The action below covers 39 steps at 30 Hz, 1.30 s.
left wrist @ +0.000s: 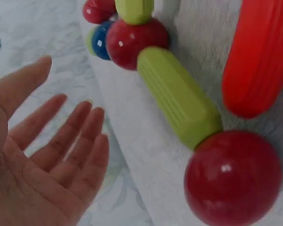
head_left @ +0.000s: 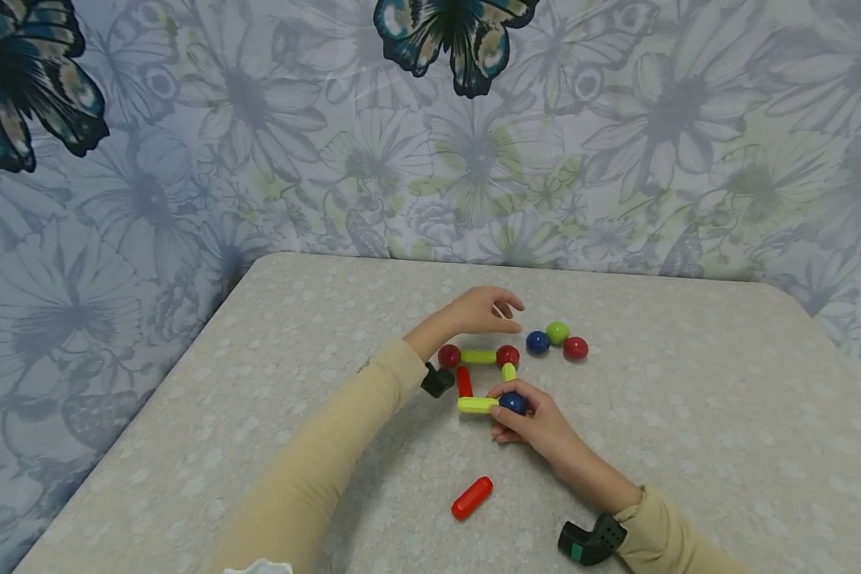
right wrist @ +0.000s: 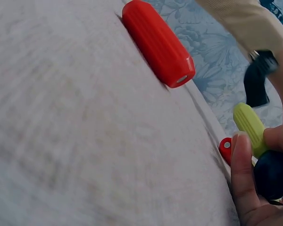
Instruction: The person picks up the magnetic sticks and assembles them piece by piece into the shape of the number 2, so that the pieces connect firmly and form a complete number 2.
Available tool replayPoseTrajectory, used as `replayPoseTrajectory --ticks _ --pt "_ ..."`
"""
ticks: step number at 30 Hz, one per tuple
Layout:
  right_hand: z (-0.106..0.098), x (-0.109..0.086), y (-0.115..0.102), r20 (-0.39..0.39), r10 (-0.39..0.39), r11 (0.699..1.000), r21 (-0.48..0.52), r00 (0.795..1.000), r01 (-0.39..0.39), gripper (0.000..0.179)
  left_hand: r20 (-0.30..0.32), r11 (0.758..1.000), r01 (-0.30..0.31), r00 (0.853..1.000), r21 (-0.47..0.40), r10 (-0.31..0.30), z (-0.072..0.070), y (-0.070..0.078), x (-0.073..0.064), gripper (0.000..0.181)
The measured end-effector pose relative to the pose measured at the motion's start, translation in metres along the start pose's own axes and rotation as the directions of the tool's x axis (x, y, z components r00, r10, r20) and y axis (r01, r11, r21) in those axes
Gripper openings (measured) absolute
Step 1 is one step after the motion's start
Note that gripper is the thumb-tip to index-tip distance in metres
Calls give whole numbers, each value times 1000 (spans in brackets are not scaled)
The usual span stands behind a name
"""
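My right hand (head_left: 541, 429) pinches a dark blue ball (head_left: 513, 402) between thumb and fingers. A yellow-green magnetic stick (head_left: 475, 406) points left from that ball, its near end by the thumb. Another yellow-green stick (head_left: 509, 371) runs from the blue ball up to a red ball (head_left: 507, 355). A third stick (head_left: 478, 356) of the same colour links it to a second red ball (left wrist: 233, 179). My left hand (head_left: 479, 311) hovers beyond this row, fingers relaxed, holding nothing. It is nearest to a loose blue ball (head_left: 537, 343). A red stick (head_left: 464, 381) lies inside the partial frame.
Beside the loose blue ball sit a green ball (head_left: 557, 332) and a red ball (head_left: 575, 348), grouped together. Another red stick (head_left: 472, 498) lies nearer the front of the cloth-covered table (head_left: 689, 414). A patterned wall (head_left: 430, 175) stands behind the table's far edge.
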State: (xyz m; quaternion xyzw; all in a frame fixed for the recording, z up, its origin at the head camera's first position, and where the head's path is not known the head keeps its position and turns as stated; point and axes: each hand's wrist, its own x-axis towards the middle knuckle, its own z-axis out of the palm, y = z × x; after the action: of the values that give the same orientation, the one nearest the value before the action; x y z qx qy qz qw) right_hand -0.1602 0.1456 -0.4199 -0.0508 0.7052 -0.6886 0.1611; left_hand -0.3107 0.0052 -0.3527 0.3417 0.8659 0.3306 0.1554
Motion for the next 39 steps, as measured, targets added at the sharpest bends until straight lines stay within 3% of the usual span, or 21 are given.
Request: replayPoseTrajectory --ticks 4,8,13,18,24,29,32,35,39 --pt "2 -1 0 8 -2 1000 1 1000 2 34 120 996 -17 993 92 6 2 3 18 44" --pt "4 -1 0 12 -5 1000 3 1000 5 35 155 987 -11 988 159 -14 11 4 27 43" --pt "5 -1 1 23 -27 1000 9 999 27 34 107 971 30 993 235 -56 24 8 34 38" --pt "4 -1 1 35 -59 998 8 998 59 34 77 957 0 997 291 -24 35 7 37 35" --pt "4 -3 3 37 -50 999 1 998 50 34 6 969 -18 1000 245 17 35 4 30 33" --pt "3 -5 4 35 -33 999 -4 999 34 35 -92 991 -65 993 114 75 15 10 2 34" --pt "2 -4 3 30 -44 999 -20 999 45 34 -160 994 -110 981 21 112 2 12 -29 34" --pt "1 -3 2 27 -52 998 -33 998 53 34 -212 988 -142 969 -56 127 -3 4 -65 32" --pt "0 -2 1 24 -49 998 -35 999 50 34 -194 985 -127 976 -115 103 3 -12 -105 33"
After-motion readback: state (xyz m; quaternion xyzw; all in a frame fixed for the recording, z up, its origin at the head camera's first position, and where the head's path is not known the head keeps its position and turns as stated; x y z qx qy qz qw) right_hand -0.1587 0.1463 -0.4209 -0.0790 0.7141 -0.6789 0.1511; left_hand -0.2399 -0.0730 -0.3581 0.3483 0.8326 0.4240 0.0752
